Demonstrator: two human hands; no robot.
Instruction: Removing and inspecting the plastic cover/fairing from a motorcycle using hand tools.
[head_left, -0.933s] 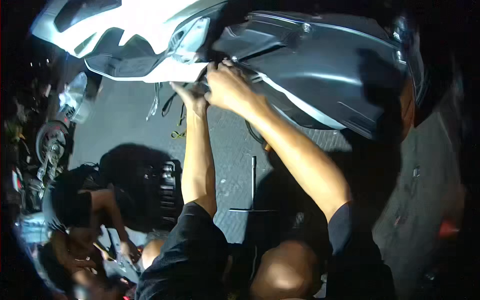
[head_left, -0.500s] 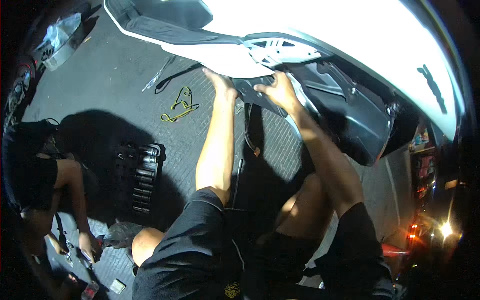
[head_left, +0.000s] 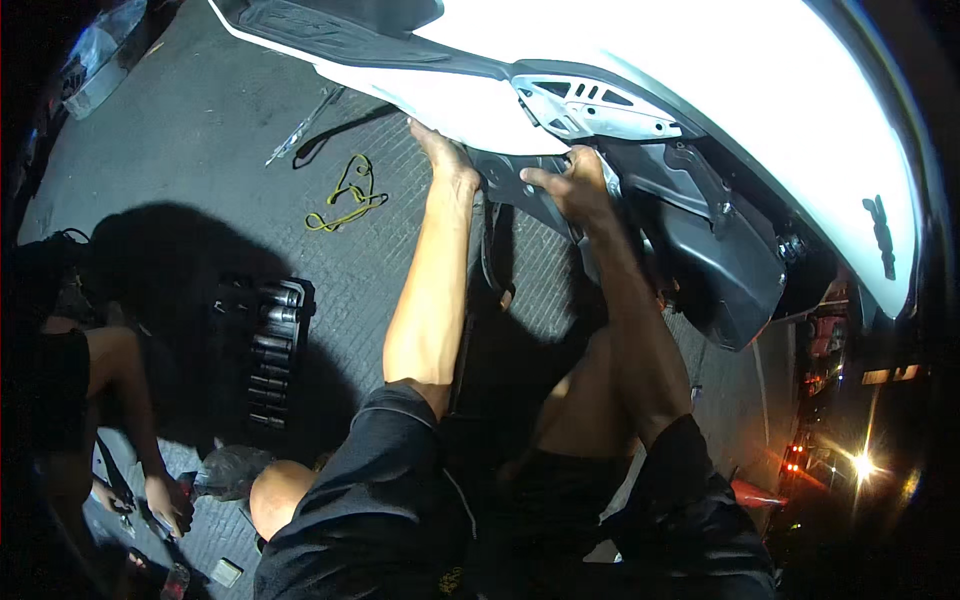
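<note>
A white scooter (head_left: 690,60) fills the upper part of the view, with a black plastic cover (head_left: 520,180) under its lower edge. My left hand (head_left: 447,162) grips the bottom of the white side panel (head_left: 455,108) by the cover's left end, most fingers hidden beneath. My right hand (head_left: 575,187) is closed round the cover's right part, thumb stretched left across its face and the other fingers mostly hidden. Just above it sits a silver slotted bracket (head_left: 600,105).
A socket set (head_left: 272,350) in a black case lies on the floor to the left, below a yellow cord (head_left: 345,200). A co-worker's hand (head_left: 168,503) is at the lower left near tools. A grey bin (head_left: 100,85) stands at the far left.
The view has shifted a little, so floor items sit further left. My right hand has turned slightly on the black cover; my left hand keeps its place at the panel edge.
</note>
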